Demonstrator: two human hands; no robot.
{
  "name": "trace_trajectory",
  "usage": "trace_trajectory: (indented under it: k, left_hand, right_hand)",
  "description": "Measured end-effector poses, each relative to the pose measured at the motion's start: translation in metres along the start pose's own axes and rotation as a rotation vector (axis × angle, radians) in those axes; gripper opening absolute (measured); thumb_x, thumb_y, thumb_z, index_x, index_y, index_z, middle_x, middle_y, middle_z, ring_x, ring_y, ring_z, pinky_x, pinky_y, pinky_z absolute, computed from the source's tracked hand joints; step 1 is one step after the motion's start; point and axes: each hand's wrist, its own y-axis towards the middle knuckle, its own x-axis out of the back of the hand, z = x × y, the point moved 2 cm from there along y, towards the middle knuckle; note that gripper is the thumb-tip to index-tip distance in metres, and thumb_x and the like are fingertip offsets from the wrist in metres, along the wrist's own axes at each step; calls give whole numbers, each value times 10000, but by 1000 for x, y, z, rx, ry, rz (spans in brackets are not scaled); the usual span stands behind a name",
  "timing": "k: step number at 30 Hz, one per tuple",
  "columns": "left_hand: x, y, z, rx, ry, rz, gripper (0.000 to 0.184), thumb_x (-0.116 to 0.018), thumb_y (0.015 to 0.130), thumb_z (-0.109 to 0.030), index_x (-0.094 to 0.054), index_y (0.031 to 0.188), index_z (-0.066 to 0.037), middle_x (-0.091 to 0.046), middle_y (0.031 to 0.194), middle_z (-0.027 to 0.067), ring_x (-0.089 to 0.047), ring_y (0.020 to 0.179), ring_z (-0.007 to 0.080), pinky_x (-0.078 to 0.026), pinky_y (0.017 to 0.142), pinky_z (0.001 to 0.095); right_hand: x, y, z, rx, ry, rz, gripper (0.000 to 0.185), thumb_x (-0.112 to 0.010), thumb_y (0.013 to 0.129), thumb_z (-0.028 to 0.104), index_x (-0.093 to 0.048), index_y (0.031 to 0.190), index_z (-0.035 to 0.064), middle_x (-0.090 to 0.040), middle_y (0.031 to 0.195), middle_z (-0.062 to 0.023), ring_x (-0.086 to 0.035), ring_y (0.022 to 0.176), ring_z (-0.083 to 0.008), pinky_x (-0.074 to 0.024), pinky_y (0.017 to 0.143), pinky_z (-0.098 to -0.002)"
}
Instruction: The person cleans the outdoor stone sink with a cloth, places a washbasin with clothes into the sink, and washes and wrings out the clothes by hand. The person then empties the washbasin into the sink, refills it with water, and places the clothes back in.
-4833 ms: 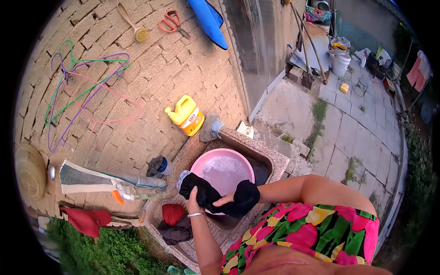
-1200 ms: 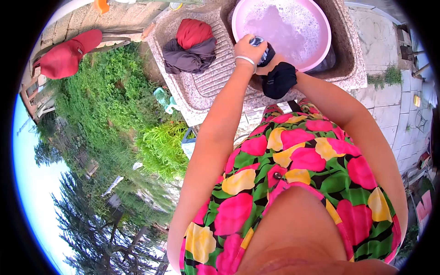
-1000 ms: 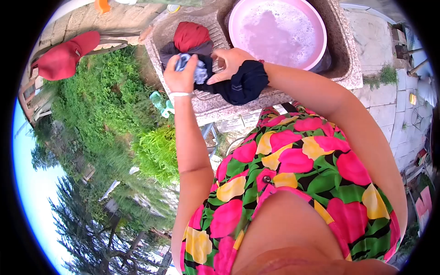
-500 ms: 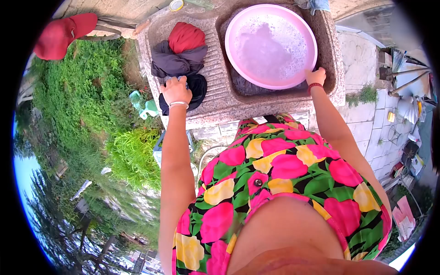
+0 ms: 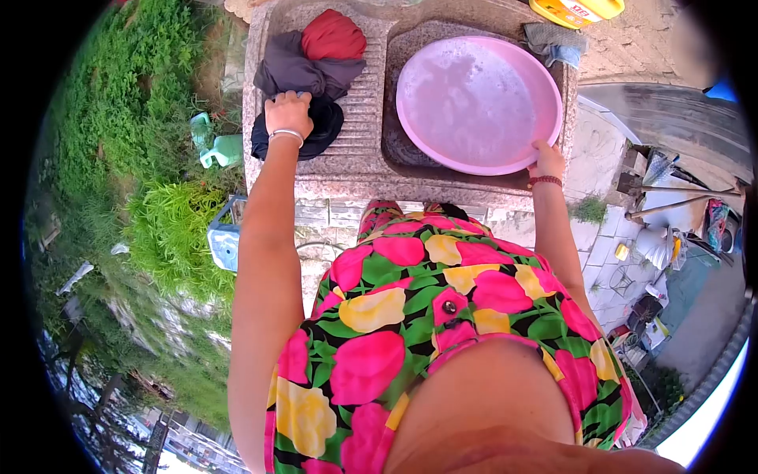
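Observation:
A round pink basin (image 5: 482,167) of cloudy, sudsy water sits tilted in the deep bowl of a speckled stone sink (image 5: 339,188). My right hand (image 5: 546,161), with a red beaded bracelet, grips its near right rim. On the sink's left side, my left hand (image 5: 289,114) rests with curled fingers on a bunched black cloth (image 5: 324,129); the fingertips are partly hidden. Just beyond lie a dark grey cloth (image 5: 290,69) and a red cloth (image 5: 335,35), both crumpled. The ridged washboard (image 5: 362,110) lies between the cloths and the basin.
A grey-blue rag (image 5: 556,43) hangs over the sink's far right corner, near a yellow container (image 5: 578,11). Left of the sink are a green plastic jug (image 5: 224,150), a blue stool (image 5: 224,243) and plants. Household clutter stands on the paving at right.
The basin has tipped and shifted toward the right side of the sink, its rim still in my right hand. My left hand stays on the black cloth. The camera view has shifted too.

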Motion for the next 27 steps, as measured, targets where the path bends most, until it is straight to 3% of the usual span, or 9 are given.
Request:
trace_trajectory:
  k: [3,10,15,17,23,26,27]
  left_hand:
    - [0,-1,0,4,9,-4,283,-652,703,-191,-620,984,-187,-624,974,65,-605,967,248,-450,783,404]
    - [1,-5,-2,-3,-14,-50,214,-616,759,-190,-645,970,-176,-634,961,53,-608,964,230,-432,807,408]
    - [-2,-3,1,3,-35,-38,289,-670,709,-200,-622,993,-176,-623,980,67,-604,978,245,-448,804,410]
    - [0,-3,1,2,-22,-39,241,-636,745,-195,-638,986,-178,-629,973,52,-606,968,226,-436,803,402]
    - [6,-4,0,2,-17,-44,222,-629,751,-200,-644,972,-181,-633,973,43,-607,967,220,-432,802,394]
    - [3,-4,-1,-1,-7,-42,223,-638,742,-207,-640,963,-182,-633,974,45,-607,967,223,-433,811,399]
    - [4,-4,-2,0,-4,-35,223,-639,740,-207,-640,962,-182,-632,974,46,-607,967,224,-433,813,400]
  right_hand:
    - [-21,-24,41,101,169,-52,224,-622,690,-25,-593,913,-22,-609,736,-78,-567,555,-161,-417,435,-279]
    - [-38,-3,72,233,-109,36,187,-668,655,8,-611,830,-22,-589,677,-69,-516,504,-147,-356,403,-271]
    - [-48,-24,96,411,-346,40,142,-696,636,41,-601,721,-23,-608,677,-80,-534,530,-137,-419,454,-282]
    - [-41,-21,101,505,-398,15,145,-703,634,46,-598,703,-26,-612,679,-80,-537,541,-131,-435,478,-285]
    - [-14,-36,115,655,-380,-83,137,-702,649,32,-601,724,-21,-620,698,-73,-552,607,-124,-459,564,-267]
    - [12,-41,113,559,-32,-3,115,-676,679,-3,-602,765,-21,-622,716,-76,-567,630,-136,-472,602,-267]
    - [27,-36,108,490,13,2,152,-635,705,-55,-594,848,-24,-636,786,-107,-599,667,-169,-502,637,-287]
